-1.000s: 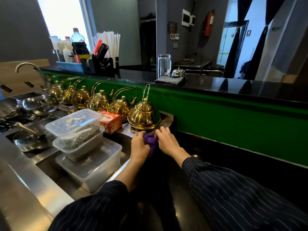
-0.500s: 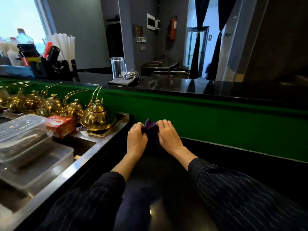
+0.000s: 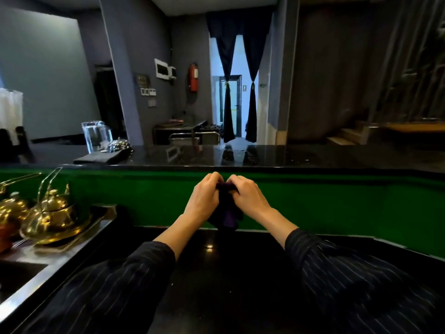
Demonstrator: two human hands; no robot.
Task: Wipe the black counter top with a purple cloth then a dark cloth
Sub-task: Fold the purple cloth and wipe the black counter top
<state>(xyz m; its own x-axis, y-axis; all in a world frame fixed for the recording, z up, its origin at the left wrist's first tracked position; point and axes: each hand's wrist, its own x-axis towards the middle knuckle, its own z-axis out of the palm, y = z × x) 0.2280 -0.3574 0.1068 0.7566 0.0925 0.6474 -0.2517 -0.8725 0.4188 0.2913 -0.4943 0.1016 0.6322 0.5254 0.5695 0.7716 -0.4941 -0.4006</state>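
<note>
Purple cloth (image 3: 227, 214) was bunched between both hands, held up in front of the green panel (image 3: 337, 208), over the rear edge of the black counter top (image 3: 228, 280). Its top part read almost black in the shade; the purple showed on the lower fold. The lower end hung close to the counter. Couldn't tell whether it touched.

Left hand (image 3: 204, 201): fingers curled over the cloth's upper left, gripping it. Right hand (image 3: 248, 198): same on the upper right, fingers bent down onto the fabric. The hands were together, knuckles nearly meeting above the cloth. Both forearms were bare from the wrist, with pinstriped dark sleeves (image 3: 361, 280) pushed back toward the elbows.

The counter was glossy, with a light spot reflected just in front of the cloth.

Upper ledge (image 3: 289, 156), black and shiny, ran above the green panel. On its left part lay a folded dark cloth (image 3: 101, 157), with a clear glass (image 3: 95, 135) just behind it and a small metal dome (image 3: 119, 143) beside the glass.

At left, a brass teapot (image 3: 51, 213) stood upright on a steel tray (image 3: 96, 222), well apart from the hands. A second teapot (image 3: 10, 210) was partly cut off by the frame edge.

In the background, a red fire extinguisher (image 3: 193, 77) hung on the grey wall, and dark curtains (image 3: 227, 92) were tied back at a bright doorway.
</note>
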